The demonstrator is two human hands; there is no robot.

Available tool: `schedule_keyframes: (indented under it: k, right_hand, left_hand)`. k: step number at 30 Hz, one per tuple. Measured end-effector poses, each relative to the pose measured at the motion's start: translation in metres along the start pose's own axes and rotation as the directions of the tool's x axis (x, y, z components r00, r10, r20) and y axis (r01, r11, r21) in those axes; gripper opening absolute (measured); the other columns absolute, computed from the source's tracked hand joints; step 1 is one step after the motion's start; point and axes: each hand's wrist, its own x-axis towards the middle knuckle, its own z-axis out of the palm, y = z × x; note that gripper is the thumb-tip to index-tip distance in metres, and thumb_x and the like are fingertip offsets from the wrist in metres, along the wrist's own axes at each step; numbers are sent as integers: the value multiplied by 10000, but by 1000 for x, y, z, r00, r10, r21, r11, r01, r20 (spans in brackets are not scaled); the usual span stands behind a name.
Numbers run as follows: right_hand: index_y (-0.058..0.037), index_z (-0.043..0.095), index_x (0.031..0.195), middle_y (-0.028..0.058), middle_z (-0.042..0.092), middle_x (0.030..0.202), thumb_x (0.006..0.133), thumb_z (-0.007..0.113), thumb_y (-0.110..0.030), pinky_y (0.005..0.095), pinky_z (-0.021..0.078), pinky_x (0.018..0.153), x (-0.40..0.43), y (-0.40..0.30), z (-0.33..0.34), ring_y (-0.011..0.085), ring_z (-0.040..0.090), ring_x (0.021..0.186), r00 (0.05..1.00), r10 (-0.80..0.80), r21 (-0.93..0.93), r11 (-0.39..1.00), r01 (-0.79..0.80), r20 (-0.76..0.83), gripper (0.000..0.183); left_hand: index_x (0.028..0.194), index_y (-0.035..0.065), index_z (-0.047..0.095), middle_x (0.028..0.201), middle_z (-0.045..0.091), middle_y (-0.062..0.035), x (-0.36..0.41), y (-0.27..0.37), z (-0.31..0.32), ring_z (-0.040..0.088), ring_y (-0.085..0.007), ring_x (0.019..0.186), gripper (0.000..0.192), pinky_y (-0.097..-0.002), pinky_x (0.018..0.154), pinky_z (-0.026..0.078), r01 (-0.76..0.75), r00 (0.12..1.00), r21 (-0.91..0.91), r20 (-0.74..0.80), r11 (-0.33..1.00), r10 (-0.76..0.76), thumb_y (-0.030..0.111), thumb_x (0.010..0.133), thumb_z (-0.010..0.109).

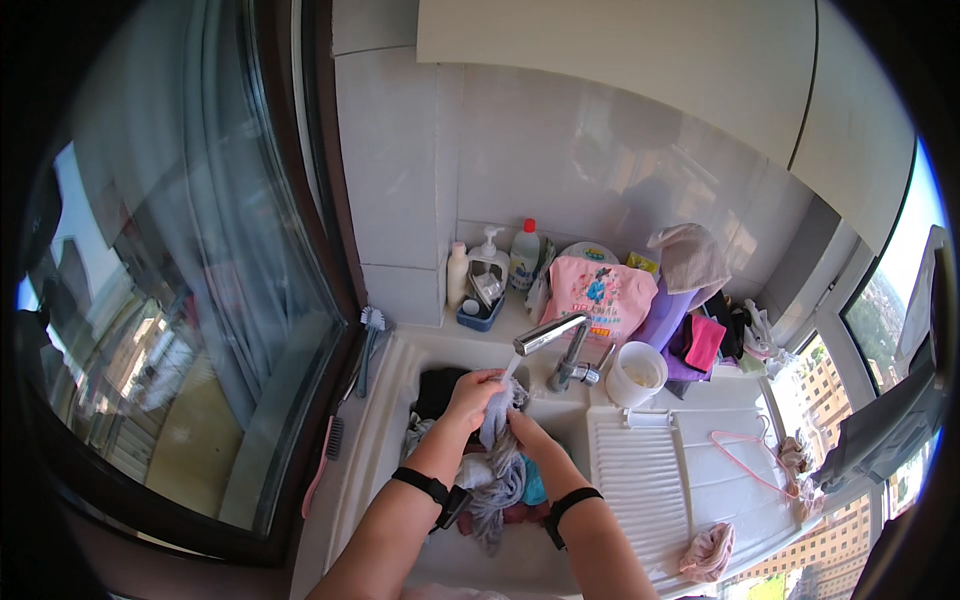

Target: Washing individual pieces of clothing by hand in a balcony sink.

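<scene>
Water runs from the chrome faucet [551, 334] onto a wet grey cloth [499, 427] above the laundry sink [465, 562]. My left hand [474, 397] grips the cloth's upper part, right by the stream. Lower on the other side, my right hand [529, 431] has hold of the same cloth, its fingers partly hidden. The cloth hangs down over other wet laundry in the basin: a black piece [437, 391], a turquoise piece [534, 482] and a dark red piece [525, 513]. A black band is on each forearm.
Bottles, a pink printed bag [600, 296] and a white tub [636, 375] line the back ledge. At right, the ribbed washboard [641, 480] adjoins a surface with a pink hanger [750, 457] and a crumpled pink cloth [709, 553]. Brushes, one a pink-handled brush [322, 465], lie at left beside the window frame.
</scene>
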Motion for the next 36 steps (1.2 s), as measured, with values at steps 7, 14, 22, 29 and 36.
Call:
schedule_keyframes:
  k: [7, 14, 22, 29, 36]
  right_hand:
    - [-54, 577, 874, -2, 531, 692, 799, 498, -138, 252, 387, 549, -28, -28, 34, 98, 475, 603, 941, -326, 98, 938, 334, -89, 138]
    - [-70, 544, 732, 18, 514, 671, 742, 570, -90, 267, 425, 564, -28, -38, 23, 132, 509, 626, 887, -384, 246, 861, 445, -258, 34]
    - [-45, 529, 1052, 1, 528, 783, 738, 583, -161, 237, 417, 635, -48, -30, 61, 127, 513, 679, 986, -167, 236, 959, 156, 26, 339]
    - [-13, 568, 913, 6, 574, 751, 792, 582, -127, 228, 391, 504, -36, -37, 68, 72, 505, 623, 814, -509, 54, 838, 543, -282, 166]
    - [-9, 620, 804, 112, 591, 716, 772, 619, -280, 318, 444, 601, -57, -71, 66, 185, 576, 637, 563, -808, -682, 511, 523, -174, 273]
  left_hand:
    - [1049, -23, 591, 912, 614, -76, 1, -5, -26, 579, -168, 823, 310, -274, 767, 442, -11, 1000, -49, -5, 999, 11, -52, 747, 530]
    - [974, -4, 591, 852, 603, -68, -1, -27, -56, 591, -185, 768, 240, -298, 694, 481, 182, 983, 188, -20, 965, -181, -45, 753, 505]
    - [975, -14, 626, 919, 629, -94, -9, -12, -27, 586, -141, 796, 224, -259, 709, 463, -169, 974, 321, -92, 932, 209, 29, 757, 597]
    - [1065, -4, 586, 966, 609, -75, -9, 6, -9, 566, -124, 850, 308, -230, 687, 452, -204, 975, 387, -2, 899, 222, 94, 775, 621]
    - [1136, 92, 493, 983, 548, 7, -21, -46, -33, 490, -117, 970, 468, -297, 857, 371, 122, 892, -183, 452, 975, -27, 367, 793, 653]
